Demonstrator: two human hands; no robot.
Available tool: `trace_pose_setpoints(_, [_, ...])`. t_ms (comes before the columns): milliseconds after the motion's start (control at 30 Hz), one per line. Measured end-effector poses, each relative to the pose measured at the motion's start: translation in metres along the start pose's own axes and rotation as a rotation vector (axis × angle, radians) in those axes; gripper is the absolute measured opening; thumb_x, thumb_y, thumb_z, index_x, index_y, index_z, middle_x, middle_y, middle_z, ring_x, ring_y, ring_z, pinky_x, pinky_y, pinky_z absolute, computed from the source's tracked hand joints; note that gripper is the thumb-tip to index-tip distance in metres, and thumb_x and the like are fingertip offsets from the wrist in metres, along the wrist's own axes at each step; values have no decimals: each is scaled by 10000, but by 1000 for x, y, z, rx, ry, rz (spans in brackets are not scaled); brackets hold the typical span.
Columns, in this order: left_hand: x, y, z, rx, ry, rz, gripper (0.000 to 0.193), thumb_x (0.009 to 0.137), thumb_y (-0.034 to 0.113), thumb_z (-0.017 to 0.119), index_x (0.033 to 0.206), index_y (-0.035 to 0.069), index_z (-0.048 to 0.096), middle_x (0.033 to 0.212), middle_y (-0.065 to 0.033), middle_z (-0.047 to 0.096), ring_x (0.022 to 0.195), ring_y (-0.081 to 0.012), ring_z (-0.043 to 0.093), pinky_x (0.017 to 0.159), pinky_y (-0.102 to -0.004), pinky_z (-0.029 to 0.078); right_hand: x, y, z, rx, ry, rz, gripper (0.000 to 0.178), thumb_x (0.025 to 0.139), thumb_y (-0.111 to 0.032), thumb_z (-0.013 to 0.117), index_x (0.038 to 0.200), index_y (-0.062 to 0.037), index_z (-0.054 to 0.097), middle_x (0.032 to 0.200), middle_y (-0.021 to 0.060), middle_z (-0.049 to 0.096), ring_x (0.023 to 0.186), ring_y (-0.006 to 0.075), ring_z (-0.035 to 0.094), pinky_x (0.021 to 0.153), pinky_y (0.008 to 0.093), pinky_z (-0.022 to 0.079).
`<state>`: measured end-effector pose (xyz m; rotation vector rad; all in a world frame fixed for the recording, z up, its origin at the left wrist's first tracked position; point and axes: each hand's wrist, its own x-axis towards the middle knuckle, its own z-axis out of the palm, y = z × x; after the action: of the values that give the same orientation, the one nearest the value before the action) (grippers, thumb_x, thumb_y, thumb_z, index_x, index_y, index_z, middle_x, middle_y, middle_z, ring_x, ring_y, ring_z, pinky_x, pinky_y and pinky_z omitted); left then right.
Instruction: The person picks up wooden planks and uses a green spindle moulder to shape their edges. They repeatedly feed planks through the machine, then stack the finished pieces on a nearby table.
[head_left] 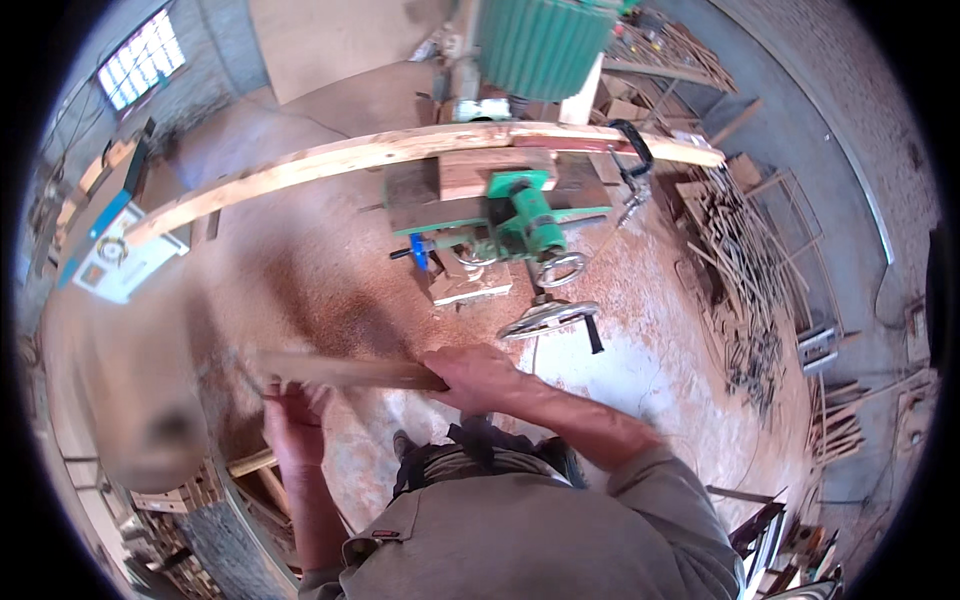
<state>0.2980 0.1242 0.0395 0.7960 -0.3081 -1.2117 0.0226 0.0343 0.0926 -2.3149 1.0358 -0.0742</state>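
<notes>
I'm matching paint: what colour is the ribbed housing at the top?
The ribbed housing is green, best seen in the head view.

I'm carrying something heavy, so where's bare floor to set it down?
The pale floor between the large handwheel and scrap-wood pile, beyond the right forearm, looks mostly bare. Crowded: the machine table, around its wood block and long beam.

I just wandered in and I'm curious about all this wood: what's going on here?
A person is holding a short wooden board in front of their body. The right hand grips one end; the left hand is at the other, though blur hides its exact hold. Ahead stands a green machine with metal handwheels. A long wooden beam stretches across it, with a dark clamp near the beam's right end. Neither hand touches the machine.
</notes>
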Motion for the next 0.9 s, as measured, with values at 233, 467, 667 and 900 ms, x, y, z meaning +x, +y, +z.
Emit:
trace_pose_setpoints(233, [13,-19,83,131,59,-103,295,897,201,583,1123,13,557,1026,-107,639,909,-239,647,758,-377,586,-17,65,-74,-236,-124,-8,346,774,-277,639,1027,-56,558,935,148,619,898,319,621,752,428,494])
trace_pose_setpoints(467, [95,-11,99,46,10,-38,289,911,200,554,1149,37,544,1106,-103,616,988,-227,618,813,-382,568,-12,96,-151,-217,765,-297,384,771,-267,686,1061,-32,593,974,151,617,925,326,606,805,389,506])
trace_pose_setpoints(667, [195,-10,105,-4,-43,16,261,949,191,482,1164,53,536,1135,-84,606,1039,-229,590,865,-369,541,-70,227,-153,693,922,350,314,848,-131,660,1111,21,584,995,114,657,894,161,623,811,275,506])
trace_pose_setpoints(900, [276,-36,93,12,-81,-26,295,936,205,510,1193,61,517,1163,-76,593,1046,-224,586,859,-348,543,-131,349,-167,967,1038,783,425,887,-199,568,1232,34,479,1019,98,624,866,158,583,716,292,490])
